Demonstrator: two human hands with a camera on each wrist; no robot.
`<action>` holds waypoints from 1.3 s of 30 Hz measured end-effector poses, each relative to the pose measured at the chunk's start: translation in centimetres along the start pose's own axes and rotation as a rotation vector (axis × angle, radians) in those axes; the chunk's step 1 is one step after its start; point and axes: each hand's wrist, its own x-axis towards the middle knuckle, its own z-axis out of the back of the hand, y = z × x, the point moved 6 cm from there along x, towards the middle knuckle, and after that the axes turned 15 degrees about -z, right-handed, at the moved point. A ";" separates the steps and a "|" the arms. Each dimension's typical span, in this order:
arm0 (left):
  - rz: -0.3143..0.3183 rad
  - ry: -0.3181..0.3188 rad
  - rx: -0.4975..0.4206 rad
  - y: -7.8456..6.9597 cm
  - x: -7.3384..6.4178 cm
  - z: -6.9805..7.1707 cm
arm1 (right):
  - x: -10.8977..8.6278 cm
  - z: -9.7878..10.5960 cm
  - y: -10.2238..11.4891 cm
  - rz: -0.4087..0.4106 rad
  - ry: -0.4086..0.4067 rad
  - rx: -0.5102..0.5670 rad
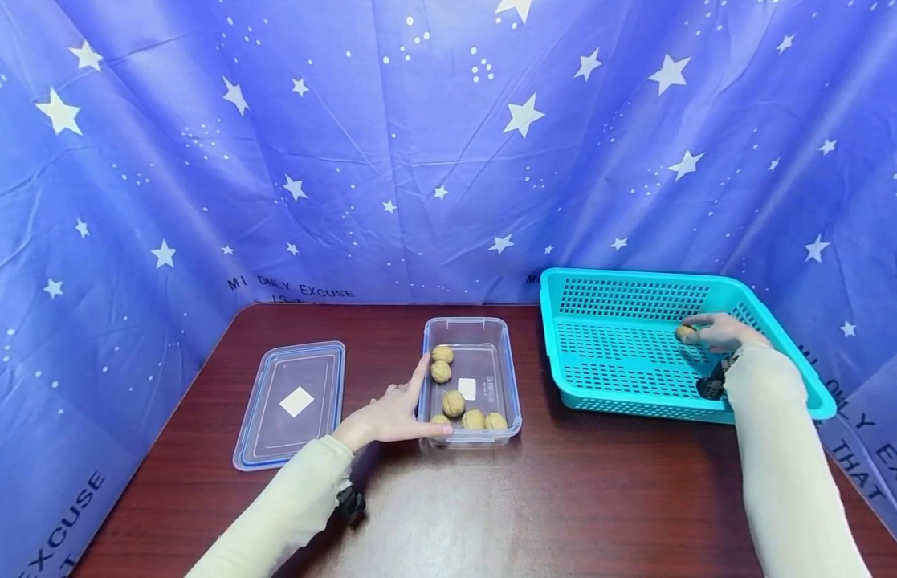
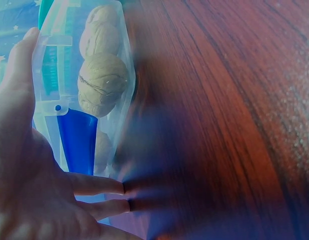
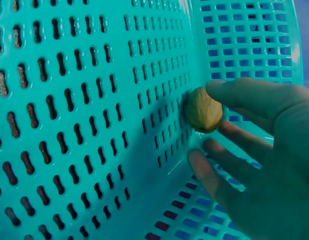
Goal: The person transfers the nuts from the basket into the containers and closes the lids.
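Note:
My left hand (image 1: 397, 413) rests with straight, spread fingers at the near left corner of a clear plastic box (image 1: 514, 377), thumb along its front rim. Several walnuts lie inside; one walnut (image 1: 453, 403) sits near the middle, and others line the left and front sides. In the left wrist view, two walnuts (image 2: 102, 82) show through the box wall, beside a blue strip. Over in the turquoise basket (image 1: 600, 353), my right hand (image 1: 724, 331) pinches a walnut (image 3: 203, 111) between thumb and fingers, low near the basket wall.
The box's clear lid (image 1: 275, 425), edged in blue with a white diamond label, lies flat on the left of the brown table (image 1: 448, 514). The basket stands at the back right. A blue curtain (image 1: 390, 144) with white stars hangs behind.

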 end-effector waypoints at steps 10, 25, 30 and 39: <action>0.004 0.000 0.008 0.1 0.0 0.0 | 1.0 -0.9 0.7 -0.007 0.109 0.098; -0.012 -0.016 0.012 0.4 0.1 -0.1 | 0.0 -0.9 3.2 0.104 0.010 0.101; 0.001 -0.035 0.019 0.4 0.1 0.0 | -0.9 -1.4 5.1 0.149 0.003 0.104; -0.006 -0.073 0.031 0.3 0.0 0.2 | -3.3 -1.3 9.0 0.260 -0.049 0.034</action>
